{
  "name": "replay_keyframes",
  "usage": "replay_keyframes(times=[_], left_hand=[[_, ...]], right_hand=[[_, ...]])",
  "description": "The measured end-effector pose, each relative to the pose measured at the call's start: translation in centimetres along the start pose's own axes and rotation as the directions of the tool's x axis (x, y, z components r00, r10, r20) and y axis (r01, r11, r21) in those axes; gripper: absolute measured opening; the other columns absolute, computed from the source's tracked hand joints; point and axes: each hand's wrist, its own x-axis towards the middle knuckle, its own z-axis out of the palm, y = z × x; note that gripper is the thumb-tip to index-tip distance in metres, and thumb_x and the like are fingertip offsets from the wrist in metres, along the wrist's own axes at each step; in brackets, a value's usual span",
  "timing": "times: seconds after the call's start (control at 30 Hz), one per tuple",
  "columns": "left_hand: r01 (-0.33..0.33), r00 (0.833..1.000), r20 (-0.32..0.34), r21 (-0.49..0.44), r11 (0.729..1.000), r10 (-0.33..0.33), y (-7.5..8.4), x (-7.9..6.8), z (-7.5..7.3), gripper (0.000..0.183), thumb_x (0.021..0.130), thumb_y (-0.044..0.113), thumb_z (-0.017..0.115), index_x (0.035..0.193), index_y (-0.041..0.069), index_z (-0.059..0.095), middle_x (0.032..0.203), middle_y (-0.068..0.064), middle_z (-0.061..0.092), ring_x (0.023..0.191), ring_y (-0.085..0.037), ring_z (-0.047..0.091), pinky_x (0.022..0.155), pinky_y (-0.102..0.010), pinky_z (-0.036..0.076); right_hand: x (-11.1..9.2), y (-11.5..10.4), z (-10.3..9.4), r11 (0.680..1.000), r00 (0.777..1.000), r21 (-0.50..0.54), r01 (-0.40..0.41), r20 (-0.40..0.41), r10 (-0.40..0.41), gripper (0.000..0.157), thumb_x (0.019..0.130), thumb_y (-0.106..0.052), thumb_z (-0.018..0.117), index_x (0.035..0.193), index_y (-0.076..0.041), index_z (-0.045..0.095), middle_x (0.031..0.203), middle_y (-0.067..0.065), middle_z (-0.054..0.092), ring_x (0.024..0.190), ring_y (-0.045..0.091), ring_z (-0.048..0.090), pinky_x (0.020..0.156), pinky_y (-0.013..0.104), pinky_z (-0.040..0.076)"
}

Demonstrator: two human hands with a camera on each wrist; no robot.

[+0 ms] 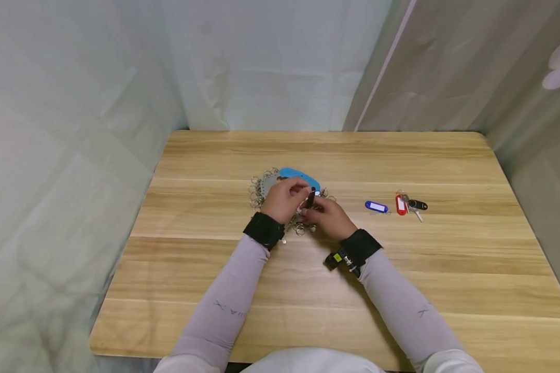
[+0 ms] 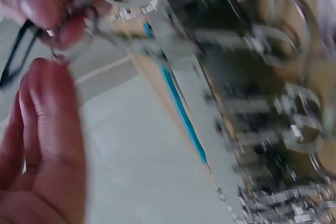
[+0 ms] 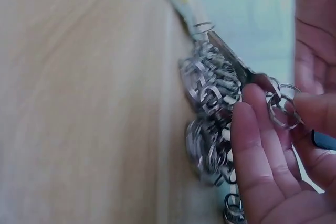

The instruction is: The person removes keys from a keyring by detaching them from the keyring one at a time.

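A grey plate [image 1: 267, 182] with a blue strip [image 1: 300, 177] lies on the table, its edge hung with several metal rings and clasps [image 3: 202, 124]. Over it my two hands meet. My left hand [image 1: 285, 199] pinches small metal hardware with its fingertips. My right hand [image 1: 332, 217] holds a key ring [image 3: 283, 111] at its fingertips, a metal key [image 3: 228, 53] extending from it past the fingers. Between the hands a slim black piece [image 1: 310, 199] stands up. The hands hide part of the plate, and the left wrist view is blurred.
To the right on the wooden table [image 1: 448, 274] lie a blue key tag [image 1: 376, 207], a red key tag [image 1: 401, 205], and a black fob [image 1: 418, 204] with keys [image 1: 417, 214]. Pale curtains [image 1: 270, 62] hang behind the table.
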Motion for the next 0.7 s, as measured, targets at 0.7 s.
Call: replay_keyframes(times=[0.7], left_hand=[[0.046,0.980,0.185,0.160,0.986,-0.076,-1.3,0.1,-0.9,0.012,0.091,0.020,0.069,0.096,0.012,0.077,0.096,-0.002,0.077,0.090,-0.016,0.067,0.082,-0.030,0.052]], right_hand=[[0.5,0.7,-0.8,0.961,0.997,0.273,0.040,-0.076,-0.020,0.024,0.095,0.012,0.056,0.118,0.018,0.056,0.109,0.014,0.061,0.090,0.016,0.068,0.086,0.034,0.061]])
